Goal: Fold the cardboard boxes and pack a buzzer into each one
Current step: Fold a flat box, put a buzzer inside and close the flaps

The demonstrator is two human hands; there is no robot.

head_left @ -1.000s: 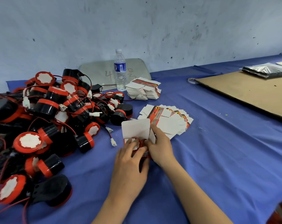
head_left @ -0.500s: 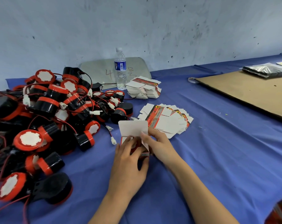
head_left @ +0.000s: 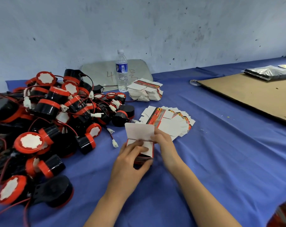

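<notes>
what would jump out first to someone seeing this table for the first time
The big heap of red and black buzzers fills the left of the blue cloth. In the middle, the left hand and right hand hold a small box with its white flap standing up. Just behind lies a fan of flat boxes, with a water bottle farther back.

Even, soft indoor light w/ bluish cast, faint shadows; right hand [head_left: 166, 145] motion-blurred; wide-angle bend at edges, corners soft
</notes>
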